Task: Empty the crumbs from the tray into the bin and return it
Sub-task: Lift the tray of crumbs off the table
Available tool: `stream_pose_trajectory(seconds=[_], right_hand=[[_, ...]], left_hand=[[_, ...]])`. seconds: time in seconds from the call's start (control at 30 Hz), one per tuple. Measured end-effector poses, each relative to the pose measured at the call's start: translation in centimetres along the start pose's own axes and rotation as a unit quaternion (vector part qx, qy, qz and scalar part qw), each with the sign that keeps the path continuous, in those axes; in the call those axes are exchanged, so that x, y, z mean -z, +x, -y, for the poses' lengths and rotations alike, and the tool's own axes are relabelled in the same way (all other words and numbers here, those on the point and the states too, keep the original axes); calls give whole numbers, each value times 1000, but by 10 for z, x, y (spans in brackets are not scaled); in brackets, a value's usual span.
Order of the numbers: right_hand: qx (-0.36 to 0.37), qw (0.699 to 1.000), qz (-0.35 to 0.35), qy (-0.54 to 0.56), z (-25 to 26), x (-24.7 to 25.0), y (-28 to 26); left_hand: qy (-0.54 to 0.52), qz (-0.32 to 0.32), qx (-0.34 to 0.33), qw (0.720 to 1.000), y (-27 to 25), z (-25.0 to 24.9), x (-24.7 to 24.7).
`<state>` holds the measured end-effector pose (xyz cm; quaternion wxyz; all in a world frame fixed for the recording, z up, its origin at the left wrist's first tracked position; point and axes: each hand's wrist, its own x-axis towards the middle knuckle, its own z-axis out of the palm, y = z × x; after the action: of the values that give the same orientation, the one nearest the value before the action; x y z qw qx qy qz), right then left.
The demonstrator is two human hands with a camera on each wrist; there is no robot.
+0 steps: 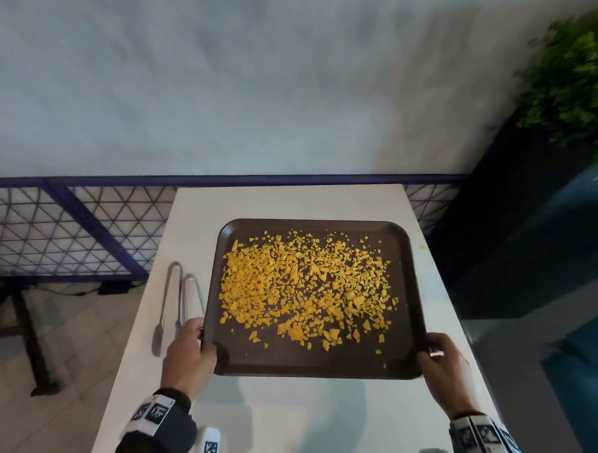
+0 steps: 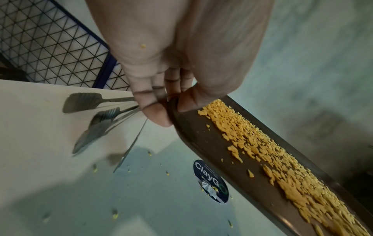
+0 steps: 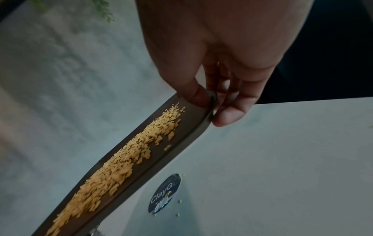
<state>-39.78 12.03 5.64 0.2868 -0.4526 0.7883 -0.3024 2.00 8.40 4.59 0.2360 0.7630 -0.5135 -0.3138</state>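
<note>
A dark brown tray [image 1: 319, 362] covered with yellow crumbs [image 1: 305, 288] is held just above the white table [image 1: 282, 417]. My left hand [image 1: 196, 345] grips its near left edge, thumb on top and fingers underneath. My right hand [image 1: 439, 359] grips the near right edge the same way. In the left wrist view the left hand [image 2: 161, 105] pinches the tray [image 2: 232, 180] rim, crumbs [image 2: 272, 167] heaped along it. In the right wrist view the right hand [image 3: 214, 105] pinches the tray [image 3: 171, 153] rim beside its crumbs [image 3: 121, 167]. No bin is in view.
Metal tongs [image 1: 171, 303] lie on the table left of the tray, close to my left hand. A round dark sticker [image 2: 210, 180] and stray crumbs sit on the tabletop under the tray. A mesh fence [image 1: 68, 230] stands at left, a plant [image 1: 578, 77] at right.
</note>
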Motion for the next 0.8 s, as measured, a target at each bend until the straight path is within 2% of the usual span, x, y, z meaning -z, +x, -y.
stream_pose_trajectory(seconds=[0.17, 0.4, 0.57, 0.8], right_hand=[[10, 999, -46, 19, -13, 12, -43], [35, 999, -39, -5, -56, 31, -99], [44, 999, -8, -12, -82, 45, -148], [40, 995, 83, -34, -118, 53, -211]], left_hand=[[-12, -13, 0, 1000, -59, 8, 6], [-17, -43, 27, 999, -150, 27, 8], [-27, -44, 47, 998, -218, 48, 9], [-70, -33, 53, 996, -297, 89, 19]])
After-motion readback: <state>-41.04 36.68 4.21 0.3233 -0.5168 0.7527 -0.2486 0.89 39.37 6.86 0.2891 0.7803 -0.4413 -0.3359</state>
